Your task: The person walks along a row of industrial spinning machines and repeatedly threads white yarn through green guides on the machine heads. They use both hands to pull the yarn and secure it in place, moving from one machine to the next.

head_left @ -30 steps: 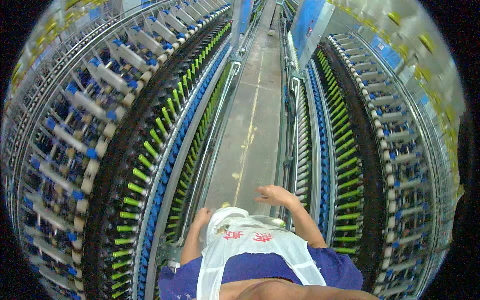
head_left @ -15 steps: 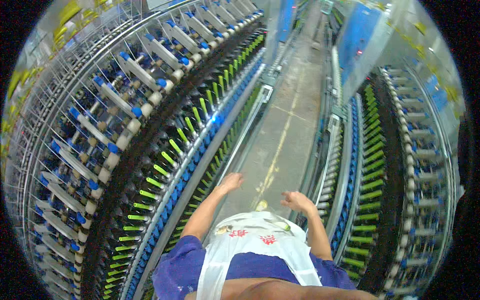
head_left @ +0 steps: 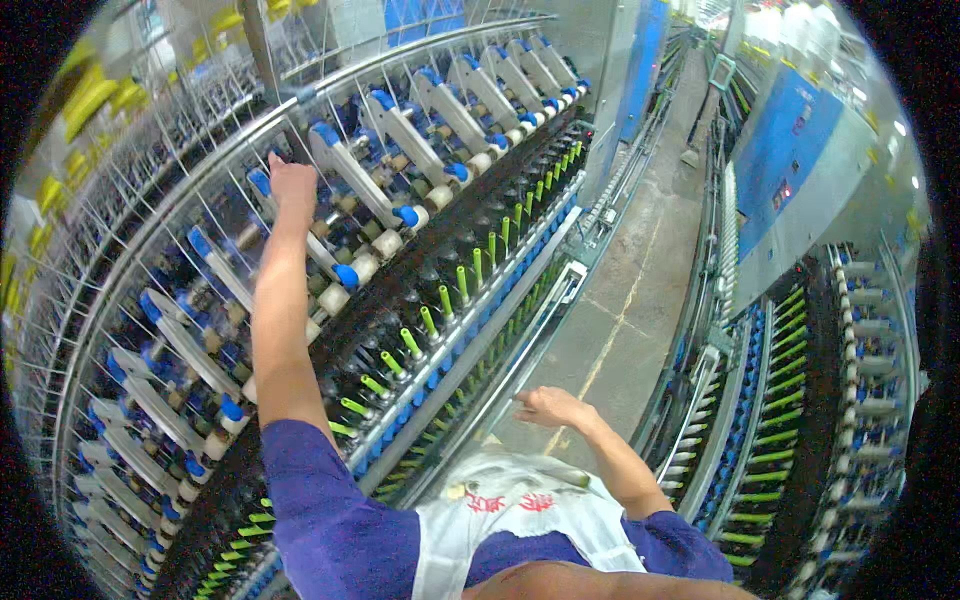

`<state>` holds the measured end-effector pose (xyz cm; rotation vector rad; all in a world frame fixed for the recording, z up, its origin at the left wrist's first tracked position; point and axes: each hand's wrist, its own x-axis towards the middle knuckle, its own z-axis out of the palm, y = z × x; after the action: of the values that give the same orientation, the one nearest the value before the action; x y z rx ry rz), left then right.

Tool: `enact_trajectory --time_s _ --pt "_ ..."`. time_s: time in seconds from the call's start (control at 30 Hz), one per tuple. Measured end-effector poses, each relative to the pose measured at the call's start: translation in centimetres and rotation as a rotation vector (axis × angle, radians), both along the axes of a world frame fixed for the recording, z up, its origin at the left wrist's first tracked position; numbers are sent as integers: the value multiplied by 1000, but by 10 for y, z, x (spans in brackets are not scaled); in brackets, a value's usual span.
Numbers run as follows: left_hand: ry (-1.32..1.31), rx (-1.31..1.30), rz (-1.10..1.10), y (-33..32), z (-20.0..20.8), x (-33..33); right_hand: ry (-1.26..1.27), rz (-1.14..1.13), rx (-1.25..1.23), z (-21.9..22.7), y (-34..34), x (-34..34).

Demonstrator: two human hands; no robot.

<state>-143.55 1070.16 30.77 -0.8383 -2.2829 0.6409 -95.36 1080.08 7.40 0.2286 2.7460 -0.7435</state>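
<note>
Two bare hands in view, left one raised and right one low. Left hand [head_left: 293, 188] is over the upper frame of the left-hand machine; fingers mostly curled, one reaching upward. Grip: cannot tell whether it has hold of anything, or whether it makes contact.

Nearest item: a grey lever arm [head_left: 320, 251], partly covered by the hand. Appearance: straight, narrow, slanted; blue piece at its upper end, just left of the hand; rounded blue cap [head_left: 345, 275] at its lower end, below and right of the hand. Pale rollers [head_left: 388, 243] lie in a row farther down and right. To the right of the hand, a second lever arm [head_left: 355, 180] of like shape and colouring, uncovered. Metal rail [head_left: 225, 145] runs just above and left of the hand.

Right hand [head_left: 553, 407]: part open, fingers loosely bent and directed left, nothing seen in it. Lime-green bobbins [head_left: 409, 342] stand in a row left of it; white apron [head_left: 520, 490] below it; grey floor [head_left: 625, 345] beyond.
</note>
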Motion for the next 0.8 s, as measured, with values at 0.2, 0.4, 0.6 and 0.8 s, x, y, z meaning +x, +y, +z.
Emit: enact_trajectory --time_s 0.2,0.4,0.6,0.8 --pt "-321 -65 107 12 6 -46 2 244 -115 3 46 -80" --pt "-414 -39 164 11 22 -38 50 520 -114 11 47 -161" --pt "-92 104 120 7 -12 24 106 607 -259 -3 46 -222" --pt "-58 1127 -434 -36 -129 204 723 35 -513 -43 13 -269"
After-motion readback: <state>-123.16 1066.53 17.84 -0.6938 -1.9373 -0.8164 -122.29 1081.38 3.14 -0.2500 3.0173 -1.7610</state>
